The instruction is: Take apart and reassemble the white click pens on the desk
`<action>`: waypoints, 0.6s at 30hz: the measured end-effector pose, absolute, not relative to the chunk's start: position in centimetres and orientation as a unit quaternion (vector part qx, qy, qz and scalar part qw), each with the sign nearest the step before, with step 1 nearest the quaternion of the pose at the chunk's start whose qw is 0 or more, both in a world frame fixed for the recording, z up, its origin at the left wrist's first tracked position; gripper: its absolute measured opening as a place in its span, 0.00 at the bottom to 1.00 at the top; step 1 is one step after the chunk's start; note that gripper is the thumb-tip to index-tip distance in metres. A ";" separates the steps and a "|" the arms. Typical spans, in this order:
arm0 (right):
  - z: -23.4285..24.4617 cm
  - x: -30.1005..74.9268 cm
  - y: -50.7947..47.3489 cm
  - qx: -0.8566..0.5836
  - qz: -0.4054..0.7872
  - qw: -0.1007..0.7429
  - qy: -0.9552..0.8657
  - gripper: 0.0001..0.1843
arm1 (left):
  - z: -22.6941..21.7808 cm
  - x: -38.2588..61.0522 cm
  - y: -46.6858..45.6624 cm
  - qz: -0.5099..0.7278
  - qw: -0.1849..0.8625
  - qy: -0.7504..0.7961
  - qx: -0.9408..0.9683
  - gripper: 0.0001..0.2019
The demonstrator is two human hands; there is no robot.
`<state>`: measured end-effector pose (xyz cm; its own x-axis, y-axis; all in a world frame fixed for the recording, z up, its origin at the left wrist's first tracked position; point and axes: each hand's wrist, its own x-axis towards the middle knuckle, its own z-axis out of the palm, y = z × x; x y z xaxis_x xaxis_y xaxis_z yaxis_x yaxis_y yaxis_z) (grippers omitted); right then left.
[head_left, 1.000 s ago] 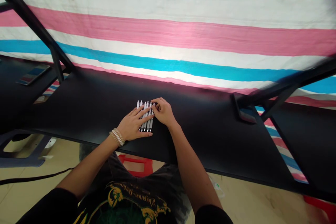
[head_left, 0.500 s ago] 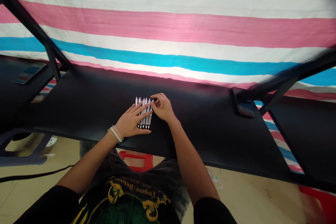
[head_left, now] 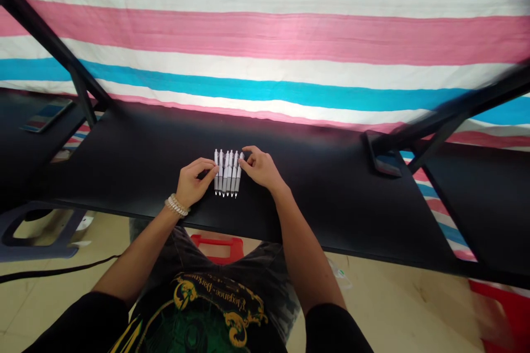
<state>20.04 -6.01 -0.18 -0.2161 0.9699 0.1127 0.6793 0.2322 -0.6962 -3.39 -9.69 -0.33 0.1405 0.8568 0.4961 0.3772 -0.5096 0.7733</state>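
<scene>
Several white pens (head_left: 227,172) lie side by side in a neat row on the black table (head_left: 136,165), tips toward me. My left hand (head_left: 191,182), a beaded bracelet on its wrist, has its fingers curled with the fingertips against the leftmost pen. My right hand (head_left: 260,169) pinches the rightmost pen near its top with thumb and forefinger. The row sits squeezed between the two hands.
A striped pink, white and blue cloth (head_left: 265,49) hangs behind the table. Black frame bars (head_left: 62,55) slope in at both sides. A red stool (head_left: 217,248) stands under the table, and a grey stool (head_left: 37,231) at the left.
My left hand has slid off the top of the pens to their left side and curled its fingers. The right hand stays at the row's right edge.
</scene>
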 end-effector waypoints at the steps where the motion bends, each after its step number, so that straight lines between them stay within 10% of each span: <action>1: -0.3 19.9 -6.0 -0.568 0.255 0.274 -0.733 0.19 | -0.4 -3.4 -9.7 0.487 0.269 0.428 0.712 0.09; 10: -0.3 19.2 -6.0 -0.592 0.214 0.239 -0.739 0.18 | 3.2 -2.8 -10.7 0.499 0.752 0.264 0.340 0.39; 18: -0.8 19.0 -5.8 -0.601 0.209 0.239 -0.734 0.16 | 4.9 -5.2 -11.4 0.526 0.678 0.313 0.407 0.42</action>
<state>19.04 -5.84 -0.81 -0.1641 0.9815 0.0990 0.7813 0.1906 -0.5944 -5.24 -11.40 4.91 0.2510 0.9680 0.0040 -0.4579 0.1150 0.8816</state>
